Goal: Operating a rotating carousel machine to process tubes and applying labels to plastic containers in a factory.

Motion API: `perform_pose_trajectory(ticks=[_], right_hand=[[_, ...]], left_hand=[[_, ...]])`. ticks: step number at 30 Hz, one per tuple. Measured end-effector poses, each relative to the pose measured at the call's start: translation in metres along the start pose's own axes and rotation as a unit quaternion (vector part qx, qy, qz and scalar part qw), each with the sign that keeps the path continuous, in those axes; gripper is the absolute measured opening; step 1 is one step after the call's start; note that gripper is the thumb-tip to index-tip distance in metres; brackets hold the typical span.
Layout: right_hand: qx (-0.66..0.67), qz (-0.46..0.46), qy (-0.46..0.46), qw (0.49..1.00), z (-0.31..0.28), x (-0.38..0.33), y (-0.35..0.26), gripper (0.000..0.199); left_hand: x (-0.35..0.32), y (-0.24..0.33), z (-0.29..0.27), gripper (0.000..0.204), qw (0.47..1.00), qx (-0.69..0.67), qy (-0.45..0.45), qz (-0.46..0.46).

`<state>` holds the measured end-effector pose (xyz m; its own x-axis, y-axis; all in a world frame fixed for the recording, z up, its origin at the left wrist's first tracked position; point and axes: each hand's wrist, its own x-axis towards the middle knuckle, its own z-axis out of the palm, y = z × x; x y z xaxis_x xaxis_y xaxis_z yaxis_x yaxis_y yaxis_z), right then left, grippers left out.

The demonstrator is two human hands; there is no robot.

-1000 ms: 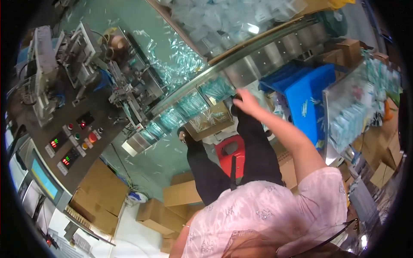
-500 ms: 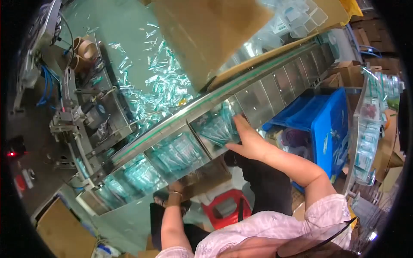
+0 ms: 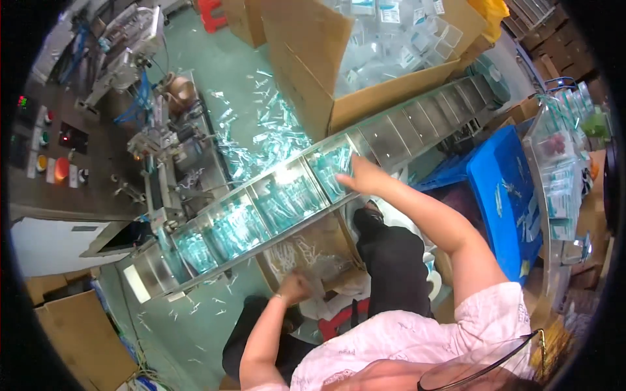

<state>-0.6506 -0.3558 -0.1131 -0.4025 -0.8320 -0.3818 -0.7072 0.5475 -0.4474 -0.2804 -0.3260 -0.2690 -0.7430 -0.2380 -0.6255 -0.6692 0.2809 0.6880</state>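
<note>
My right hand [image 3: 362,176] is at the right end of a compartment, thumb and fingers apart, touching or just above a pile of small teal-and-clear plastic packets [image 3: 331,168]. Whether its fingertips press on them is hard to see. The compartment belongs to a long metal conveyor [image 3: 394,133] crossing diagonally. More filled compartments of teal packets [image 3: 235,228] lie to its left. My left hand [image 3: 295,287] is lower down, on the near side of the conveyor, with its fingers curled. Beside it is an open cardboard box [image 3: 267,270] with thin white pieces inside; what the hand holds is hidden.
A large carton [image 3: 365,104] of clear plastic boxes stands behind the conveyor. Loose packets litter the green floor [image 3: 264,146]. Machinery [image 3: 163,150] and a control panel [image 3: 59,146] are left. A blue bin [image 3: 502,195] and a shelf of packs [image 3: 561,189] stand right.
The whole view has shifted, showing more of the control panel and the carton. My left hand has come up from beneath the conveyor edge toward the cardboard box. My right hand stays at the same compartment.
</note>
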Motion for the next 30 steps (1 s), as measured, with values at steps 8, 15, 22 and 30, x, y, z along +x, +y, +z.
perform_pose_trajectory(ticks=[8,15,22,30], right_hand=[[-0.156,-0.213,0.003,0.964,-0.012,-0.017,0.039,0.038],[0.046,0.15,0.138,0.978,0.031,0.046,0.006,0.029],[0.21,0.052,0.155,0.964,0.036,0.053,0.035,0.034],[0.279,0.116,0.063,0.951,0.019,0.052,0.009,0.045]], left_hand=[[-0.151,0.112,0.005,0.048,0.992,-0.031,-0.026,0.122],[-0.167,0.094,0.049,0.039,0.961,-0.254,0.1,0.053],[-0.197,0.094,0.07,0.043,0.906,-0.354,0.231,0.008],[-0.2,0.118,0.067,0.063,0.882,-0.365,0.298,-0.033]])
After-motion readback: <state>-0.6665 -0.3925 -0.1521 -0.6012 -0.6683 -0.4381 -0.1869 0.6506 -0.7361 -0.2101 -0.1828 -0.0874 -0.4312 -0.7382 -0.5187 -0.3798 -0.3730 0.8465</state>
